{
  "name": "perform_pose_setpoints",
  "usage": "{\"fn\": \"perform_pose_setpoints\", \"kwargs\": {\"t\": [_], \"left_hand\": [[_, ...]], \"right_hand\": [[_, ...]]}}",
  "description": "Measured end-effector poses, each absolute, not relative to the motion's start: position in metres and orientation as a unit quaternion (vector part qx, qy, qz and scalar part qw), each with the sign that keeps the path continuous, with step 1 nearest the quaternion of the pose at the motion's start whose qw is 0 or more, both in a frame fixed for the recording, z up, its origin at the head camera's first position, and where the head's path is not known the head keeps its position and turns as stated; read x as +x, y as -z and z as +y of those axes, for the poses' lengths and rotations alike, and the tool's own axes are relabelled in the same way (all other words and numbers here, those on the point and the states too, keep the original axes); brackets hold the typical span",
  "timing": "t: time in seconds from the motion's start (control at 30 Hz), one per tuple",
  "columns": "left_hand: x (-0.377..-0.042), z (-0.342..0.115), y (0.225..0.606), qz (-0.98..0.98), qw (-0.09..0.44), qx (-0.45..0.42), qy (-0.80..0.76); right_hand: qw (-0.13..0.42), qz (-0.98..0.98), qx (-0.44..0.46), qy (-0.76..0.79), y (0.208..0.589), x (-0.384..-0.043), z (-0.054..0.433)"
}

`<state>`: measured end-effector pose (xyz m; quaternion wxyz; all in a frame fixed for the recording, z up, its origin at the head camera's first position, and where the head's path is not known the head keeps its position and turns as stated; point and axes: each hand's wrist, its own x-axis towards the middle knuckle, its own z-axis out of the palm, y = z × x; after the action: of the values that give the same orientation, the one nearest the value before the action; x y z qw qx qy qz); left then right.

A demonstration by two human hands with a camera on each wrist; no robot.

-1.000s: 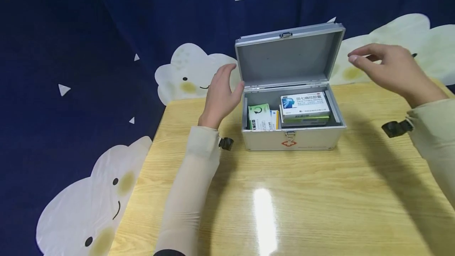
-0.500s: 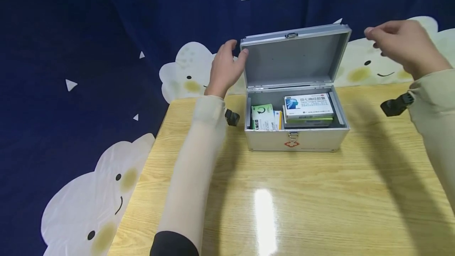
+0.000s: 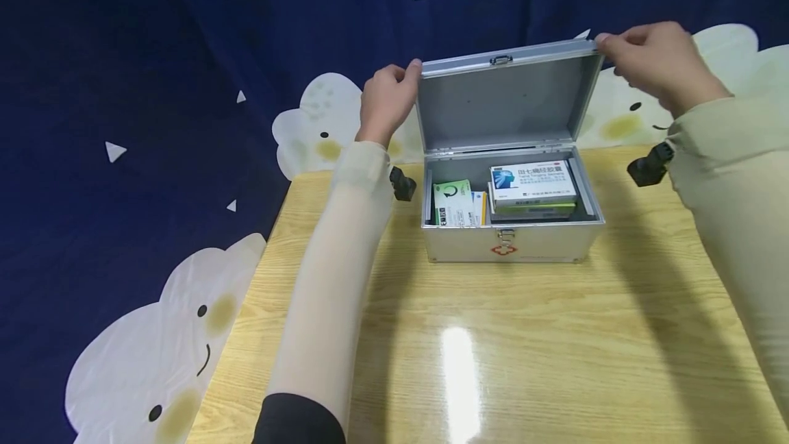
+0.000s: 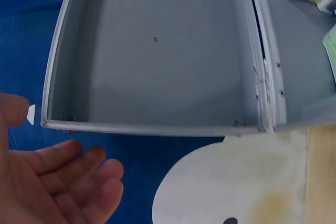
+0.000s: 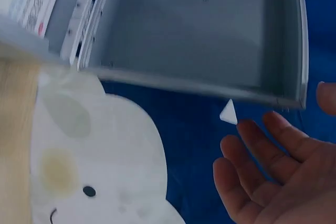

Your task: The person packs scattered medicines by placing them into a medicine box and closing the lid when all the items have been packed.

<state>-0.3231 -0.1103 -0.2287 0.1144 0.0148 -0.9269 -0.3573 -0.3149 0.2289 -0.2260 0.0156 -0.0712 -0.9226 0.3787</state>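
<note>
A silver first-aid box [image 3: 462, 247] with a red cross stands on the table, its lid [image 3: 505, 105] raised. My left hand [image 3: 387, 103] is at the lid's upper left corner. In the left wrist view its loosely bent fingers and thumb lie around that corner, with a gap to the rim. At the upper right corner is my right hand [image 3: 666, 66]; the right wrist view shows its fingers spread just off the lid edge. Inside the box are a white-and-blue medicine carton [image 3: 533, 182] on top of others at right, and a green-and-white carton [image 3: 453, 203] at left.
The wooden table [image 3: 518, 334] reaches back to a dark blue curtain [image 3: 203, 33] with white clouds and triangles. A black wrist camera [image 3: 403, 184] sits beside the left sleeve, and another [image 3: 650, 165] by the right one.
Both hands have risen, the left from beside the box to the lid's upper left corner. The right hand has lately come leftward to the upper right corner. The lid stays raised.
</note>
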Motion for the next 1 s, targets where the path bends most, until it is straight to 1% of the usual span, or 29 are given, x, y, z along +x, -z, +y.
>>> {"fn": "perform_pose_setpoints", "kwargs": {"t": [0.13, 0.27, 0.4, 0.67, 0.77, 1.0], "left_hand": [[-0.326, -0.105, 0.226, -0.927, 0.092, 0.054, 0.360], [-0.329, -0.102, 0.226, -0.928, 0.075, 0.074, 0.357], [-0.329, -0.102, 0.226, -0.916, 0.054, 0.089, 0.388], [-0.321, -0.103, 0.223, -0.899, 0.021, 0.095, 0.427], [-0.319, -0.103, 0.223, -0.894, 0.018, 0.091, 0.438], [-0.319, -0.105, 0.225, -0.885, 0.031, 0.086, 0.456]], "right_hand": [[0.017, -0.918, -0.076, -0.389, 0.229, -0.317, 0.219], [0.017, -0.912, -0.086, -0.402, 0.231, -0.319, 0.218], [0.017, -0.911, -0.085, -0.402, 0.231, -0.319, 0.220], [-0.017, -0.913, -0.078, -0.400, 0.229, -0.317, 0.222], [-0.029, -0.912, -0.071, -0.403, 0.227, -0.317, 0.225], [-0.041, -0.907, -0.070, -0.413, 0.224, -0.318, 0.227]]}}
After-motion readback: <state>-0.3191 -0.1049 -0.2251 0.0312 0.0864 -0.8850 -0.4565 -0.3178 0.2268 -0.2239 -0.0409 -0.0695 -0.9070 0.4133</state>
